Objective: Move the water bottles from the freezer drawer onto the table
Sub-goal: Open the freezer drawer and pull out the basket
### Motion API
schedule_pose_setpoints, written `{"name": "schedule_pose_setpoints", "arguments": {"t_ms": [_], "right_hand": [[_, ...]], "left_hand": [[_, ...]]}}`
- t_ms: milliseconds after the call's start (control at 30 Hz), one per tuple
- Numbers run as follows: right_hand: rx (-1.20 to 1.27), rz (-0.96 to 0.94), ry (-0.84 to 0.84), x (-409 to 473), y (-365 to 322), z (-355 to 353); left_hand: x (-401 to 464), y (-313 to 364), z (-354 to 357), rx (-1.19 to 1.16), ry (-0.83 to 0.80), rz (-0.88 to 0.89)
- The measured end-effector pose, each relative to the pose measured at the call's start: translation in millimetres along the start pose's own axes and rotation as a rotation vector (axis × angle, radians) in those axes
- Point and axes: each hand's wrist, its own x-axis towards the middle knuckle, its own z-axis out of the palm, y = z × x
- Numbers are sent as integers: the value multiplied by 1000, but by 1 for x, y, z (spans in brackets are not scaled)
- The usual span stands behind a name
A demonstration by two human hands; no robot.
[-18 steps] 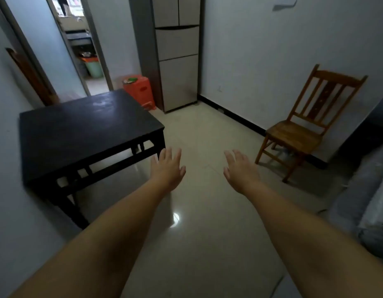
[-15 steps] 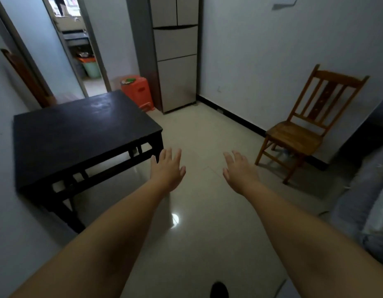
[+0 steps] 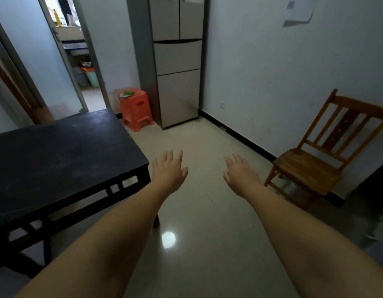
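A tall grey fridge (image 3: 177, 61) stands against the far wall, with its doors and both lower drawers closed. No water bottle is visible. A dark wooden table (image 3: 57, 155) fills the left side, its top bare. My left hand (image 3: 169, 171) hovers over the floor just right of the table's near corner, fingers straight and empty. My right hand (image 3: 240, 174) is stretched out beside it, palm down, holding nothing. Both hands are well short of the fridge.
An orange plastic stool (image 3: 135, 109) stands left of the fridge with small items on top. A wooden chair (image 3: 315, 160) sits by the right wall. An open doorway (image 3: 83, 61) leads to another room at back left. Glossy tiled floor (image 3: 197, 222) runs to the fridge.
The view has moved closer to the fridge and the table; the table now lies nearer on the left. Both hands stay outstretched and empty.
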Motion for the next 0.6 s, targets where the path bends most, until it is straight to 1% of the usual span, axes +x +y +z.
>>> {"name": "schedule_pose_setpoints", "arguments": {"t_ms": [100,200,367,467,600], "right_hand": [[10,-11,-8,51,8,-4],[13,-43,-9,101,6,-3],[0,-72,7,204,-1,7],[-9,-54,16,267,-2,9],[1,-14,35,345,-5,-1]], "left_hand": [[45,11,-4,-18,12,18],[89,7,-5,-48,19,-22],[185,-27,2,-21,16,-56],[246,-50,2,-3,34,-55],[324,-74,-2,-3,7,-44]]}}
